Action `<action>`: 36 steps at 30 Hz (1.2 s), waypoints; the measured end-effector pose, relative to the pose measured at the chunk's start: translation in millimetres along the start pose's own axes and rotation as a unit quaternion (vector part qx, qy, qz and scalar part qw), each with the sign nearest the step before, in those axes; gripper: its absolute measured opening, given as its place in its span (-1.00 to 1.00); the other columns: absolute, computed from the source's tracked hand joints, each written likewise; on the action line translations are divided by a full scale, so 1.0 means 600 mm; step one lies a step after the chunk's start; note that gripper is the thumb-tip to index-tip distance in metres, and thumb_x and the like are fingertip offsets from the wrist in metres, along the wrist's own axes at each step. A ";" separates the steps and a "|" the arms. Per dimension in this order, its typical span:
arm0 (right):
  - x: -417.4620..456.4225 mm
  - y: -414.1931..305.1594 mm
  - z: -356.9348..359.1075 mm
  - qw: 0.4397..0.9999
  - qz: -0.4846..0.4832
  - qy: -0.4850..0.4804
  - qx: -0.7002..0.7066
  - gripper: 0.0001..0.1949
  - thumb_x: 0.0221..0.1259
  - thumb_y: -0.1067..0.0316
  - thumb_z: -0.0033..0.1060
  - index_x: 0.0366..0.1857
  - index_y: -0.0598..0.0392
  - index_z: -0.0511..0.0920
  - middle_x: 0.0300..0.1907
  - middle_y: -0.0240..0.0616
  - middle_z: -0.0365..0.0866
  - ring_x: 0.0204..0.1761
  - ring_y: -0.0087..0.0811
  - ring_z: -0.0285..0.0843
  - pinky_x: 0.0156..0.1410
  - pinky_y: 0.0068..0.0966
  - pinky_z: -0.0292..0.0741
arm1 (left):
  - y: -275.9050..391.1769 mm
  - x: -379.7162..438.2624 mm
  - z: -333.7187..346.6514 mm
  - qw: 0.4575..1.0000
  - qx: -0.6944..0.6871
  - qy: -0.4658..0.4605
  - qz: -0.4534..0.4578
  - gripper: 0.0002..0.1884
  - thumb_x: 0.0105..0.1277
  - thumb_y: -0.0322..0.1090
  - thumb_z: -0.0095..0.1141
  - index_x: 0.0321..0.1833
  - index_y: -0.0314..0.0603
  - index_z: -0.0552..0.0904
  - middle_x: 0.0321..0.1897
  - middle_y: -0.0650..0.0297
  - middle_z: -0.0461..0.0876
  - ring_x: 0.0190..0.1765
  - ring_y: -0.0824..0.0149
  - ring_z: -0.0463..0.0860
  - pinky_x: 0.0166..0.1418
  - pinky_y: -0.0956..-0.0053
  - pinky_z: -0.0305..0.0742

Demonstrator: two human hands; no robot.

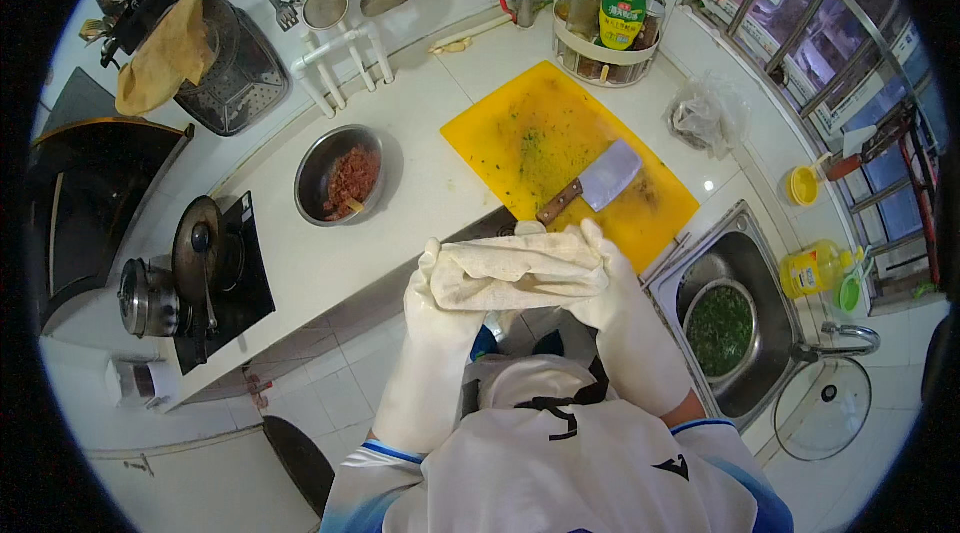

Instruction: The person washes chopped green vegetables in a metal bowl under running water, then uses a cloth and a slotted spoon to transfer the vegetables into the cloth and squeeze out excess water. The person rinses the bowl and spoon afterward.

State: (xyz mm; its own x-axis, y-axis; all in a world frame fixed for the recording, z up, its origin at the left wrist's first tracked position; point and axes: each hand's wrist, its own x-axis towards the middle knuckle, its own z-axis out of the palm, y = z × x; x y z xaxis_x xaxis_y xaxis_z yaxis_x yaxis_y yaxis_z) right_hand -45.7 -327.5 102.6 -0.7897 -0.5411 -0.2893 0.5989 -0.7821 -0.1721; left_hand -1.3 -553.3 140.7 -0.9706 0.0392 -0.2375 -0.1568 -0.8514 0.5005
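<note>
A folded cream cloth (517, 274) is stretched between my two gloved hands, close to my body at the counter's front edge. My left hand (435, 289), in a long white rubber glove, grips its left end. The other end is held by my right hand (600, 278), gloved the same way. Just beyond the cloth lies a yellow cutting board (517, 120) with green bits and dark stains on it. On the board rests a cleaver (611, 173) with a wooden handle, its blade pointing away to the right.
A steel bowl (301, 188) of minced meat stands on the left counter, near a cooktop (259, 285) with pans. At right, the sink (780, 323) holds a bowl of chopped greens (720, 327). A plastic bag (709, 113) and a condiment rack (600, 72) stand at the back.
</note>
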 end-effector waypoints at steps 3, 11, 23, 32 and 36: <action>0.001 -0.015 0.016 0.996 -0.038 -0.071 -0.038 -0.53 0.73 -0.11 -0.02 0.29 0.10 0.55 0.30 0.12 0.67 0.33 0.06 0.66 0.46 0.04 0.58 | -0.015 -0.008 -0.010 0.998 0.049 -0.010 0.036 -0.55 0.82 -0.08 -0.23 0.31 -0.37 0.55 0.28 -0.10 0.67 0.29 0.02 0.71 0.43 0.04 0.65; 0.015 0.002 0.061 0.995 -0.098 -0.005 -0.011 -0.38 0.77 -0.13 -0.14 0.48 0.26 0.48 0.42 0.12 0.59 0.45 0.04 0.56 0.61 0.00 0.44 | 0.017 -0.005 0.018 0.995 -0.022 -0.085 -0.042 -0.19 0.67 0.32 -0.11 0.62 -0.30 0.36 0.58 -0.03 0.45 0.60 0.05 0.45 0.71 -0.10 0.30; 0.115 0.002 0.111 0.989 -0.118 -0.006 -0.091 -0.33 0.71 -0.25 -0.07 0.54 0.12 0.44 0.44 0.01 0.61 0.40 -0.02 0.63 0.51 0.00 0.57 | 0.124 0.111 0.016 0.990 0.049 -0.131 -0.035 -0.35 0.53 0.08 0.18 0.41 -0.36 0.45 0.32 -0.06 0.57 0.36 0.07 0.59 0.51 0.19 0.45; 0.248 0.023 0.173 0.959 -0.139 0.048 -0.241 -0.51 0.74 -0.02 0.05 0.38 0.20 0.56 0.28 -0.04 0.75 0.30 -0.22 0.71 0.47 -0.21 0.59 | 0.229 0.251 -0.026 0.703 0.584 -0.195 0.357 -0.61 0.19 -0.27 0.54 0.07 -0.09 0.75 0.07 0.21 0.74 -0.01 0.20 0.72 0.14 0.38 0.57; 0.274 0.034 0.205 0.801 -0.306 0.208 -0.471 -0.69 0.64 0.29 0.16 0.28 0.21 0.62 0.21 -0.16 0.77 0.17 -0.40 0.74 0.35 -0.40 0.63 | 0.251 0.274 0.032 0.794 0.448 -0.219 0.349 -0.60 0.03 -0.53 0.68 -0.06 -0.12 0.79 -0.01 0.14 0.72 0.00 0.26 0.74 0.08 0.39 0.61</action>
State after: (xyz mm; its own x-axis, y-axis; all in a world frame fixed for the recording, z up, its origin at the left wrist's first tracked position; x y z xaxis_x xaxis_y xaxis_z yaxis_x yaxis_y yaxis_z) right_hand -179.9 -470.5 167.6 -0.9784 0.1572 -0.1344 0.1061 -0.1761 -0.9786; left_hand -188.0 -665.3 193.2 -0.8180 0.0672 0.5713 0.5699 -0.0407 0.8207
